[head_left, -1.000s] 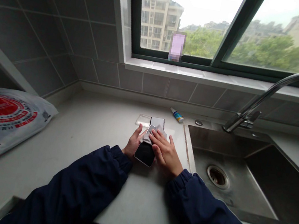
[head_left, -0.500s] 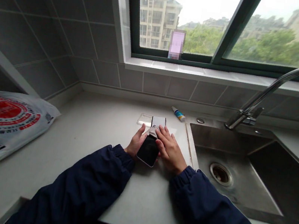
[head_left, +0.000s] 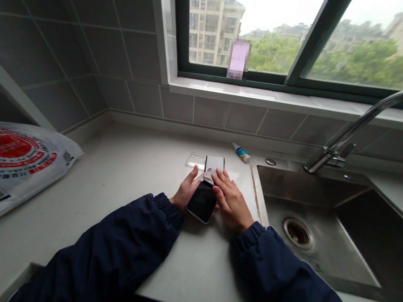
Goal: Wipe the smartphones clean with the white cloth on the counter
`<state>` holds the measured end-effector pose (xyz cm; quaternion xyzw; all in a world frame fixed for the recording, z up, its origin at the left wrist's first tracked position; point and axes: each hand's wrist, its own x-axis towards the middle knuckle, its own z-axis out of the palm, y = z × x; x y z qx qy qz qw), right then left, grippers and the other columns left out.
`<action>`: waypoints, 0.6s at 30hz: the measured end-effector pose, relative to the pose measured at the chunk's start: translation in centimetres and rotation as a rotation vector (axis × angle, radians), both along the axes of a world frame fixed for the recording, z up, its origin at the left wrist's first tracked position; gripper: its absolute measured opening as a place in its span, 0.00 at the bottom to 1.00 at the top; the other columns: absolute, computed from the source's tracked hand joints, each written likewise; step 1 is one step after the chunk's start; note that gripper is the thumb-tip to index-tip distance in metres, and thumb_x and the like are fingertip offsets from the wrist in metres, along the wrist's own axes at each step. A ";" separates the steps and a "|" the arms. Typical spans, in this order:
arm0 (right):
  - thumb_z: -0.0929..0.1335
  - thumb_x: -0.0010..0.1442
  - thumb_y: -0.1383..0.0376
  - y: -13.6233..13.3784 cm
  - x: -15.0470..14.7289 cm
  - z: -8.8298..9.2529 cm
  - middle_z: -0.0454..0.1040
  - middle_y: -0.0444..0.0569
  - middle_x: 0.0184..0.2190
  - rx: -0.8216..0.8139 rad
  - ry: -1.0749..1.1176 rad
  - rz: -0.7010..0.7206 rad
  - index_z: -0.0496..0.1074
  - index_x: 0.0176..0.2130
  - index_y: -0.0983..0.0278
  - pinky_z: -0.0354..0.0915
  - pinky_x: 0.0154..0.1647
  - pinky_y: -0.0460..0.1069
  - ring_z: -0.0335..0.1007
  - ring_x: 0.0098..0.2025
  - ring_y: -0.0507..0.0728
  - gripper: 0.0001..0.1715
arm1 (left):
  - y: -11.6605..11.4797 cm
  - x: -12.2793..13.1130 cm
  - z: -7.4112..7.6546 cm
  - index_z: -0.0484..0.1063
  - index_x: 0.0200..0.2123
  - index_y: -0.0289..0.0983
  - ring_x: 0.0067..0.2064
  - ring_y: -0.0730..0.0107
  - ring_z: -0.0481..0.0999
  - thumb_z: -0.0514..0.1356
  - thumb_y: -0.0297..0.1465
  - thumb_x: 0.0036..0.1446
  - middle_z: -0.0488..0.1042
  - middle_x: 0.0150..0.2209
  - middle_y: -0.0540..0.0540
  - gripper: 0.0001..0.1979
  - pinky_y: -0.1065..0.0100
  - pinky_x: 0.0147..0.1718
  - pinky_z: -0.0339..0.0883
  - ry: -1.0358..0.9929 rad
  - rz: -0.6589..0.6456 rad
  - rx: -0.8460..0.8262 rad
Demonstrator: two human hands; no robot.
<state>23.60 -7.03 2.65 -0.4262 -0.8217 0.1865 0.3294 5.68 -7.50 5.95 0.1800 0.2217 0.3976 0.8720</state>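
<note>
A smartphone [head_left: 202, 202] with a dark screen lies tilted in my left hand [head_left: 183, 192], whose fingers wrap its left edge and go out of sight beneath it. My right hand [head_left: 232, 202] presses a small pale wipe or cloth [head_left: 208, 175] against the upper end of the screen, fingers bent over it. Just beyond the phone, a flat white piece with dark side edges [head_left: 215, 162] rests on the counter. Beside it on the left is a clear phone case [head_left: 196, 160].
The white countertop [head_left: 125, 169] runs under the window. A blue and white tube [head_left: 241, 152] lies near the back. To the right are a steel sink [head_left: 325, 237] and its curved faucet [head_left: 367, 121]. On the left sits a white plastic bag [head_left: 8, 166] with red print.
Both hands and the phone keep nearly the same place, with only a slight shift in the view. The cloth remains under my right fingers at the screen's upper end.
</note>
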 end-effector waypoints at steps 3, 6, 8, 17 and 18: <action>0.55 0.75 0.49 0.0 0.1 0.0 0.56 0.55 0.73 0.003 0.005 -0.002 0.63 0.70 0.58 0.50 0.71 0.74 0.44 0.76 0.68 0.33 | 0.0 0.0 0.1 0.57 0.71 0.40 0.48 0.47 0.82 0.39 0.54 0.70 0.77 0.52 0.34 0.36 0.44 0.52 0.71 0.008 0.001 -0.010; 0.56 0.75 0.49 0.0 0.1 -0.1 0.55 0.55 0.73 -0.014 0.009 0.006 0.63 0.70 0.59 0.50 0.71 0.74 0.44 0.76 0.68 0.33 | -0.1 0.2 0.4 0.57 0.70 0.39 0.47 0.48 0.82 0.38 0.55 0.69 0.77 0.52 0.34 0.37 0.45 0.51 0.73 0.008 0.001 -0.020; 0.56 0.75 0.49 0.0 0.1 -0.2 0.56 0.55 0.73 -0.026 0.024 0.008 0.64 0.69 0.59 0.50 0.71 0.73 0.44 0.76 0.68 0.33 | -0.1 0.2 0.5 0.57 0.70 0.39 0.46 0.49 0.82 0.37 0.55 0.69 0.76 0.52 0.34 0.37 0.46 0.49 0.73 0.001 -0.004 -0.025; 0.58 0.74 0.51 0.0 0.1 -0.2 0.58 0.54 0.72 -0.027 0.074 -0.004 0.67 0.68 0.60 0.51 0.72 0.71 0.46 0.76 0.67 0.32 | -0.1 0.2 0.4 0.58 0.68 0.38 0.45 0.50 0.82 0.35 0.54 0.69 0.77 0.45 0.36 0.37 0.49 0.46 0.75 0.014 -0.016 0.009; 0.58 0.74 0.51 0.0 0.1 -0.2 0.58 0.54 0.72 -0.024 0.071 -0.005 0.67 0.68 0.60 0.51 0.72 0.71 0.46 0.76 0.67 0.31 | -0.1 0.2 0.3 0.58 0.68 0.38 0.45 0.50 0.82 0.35 0.54 0.69 0.77 0.45 0.36 0.37 0.49 0.46 0.75 0.014 -0.016 0.016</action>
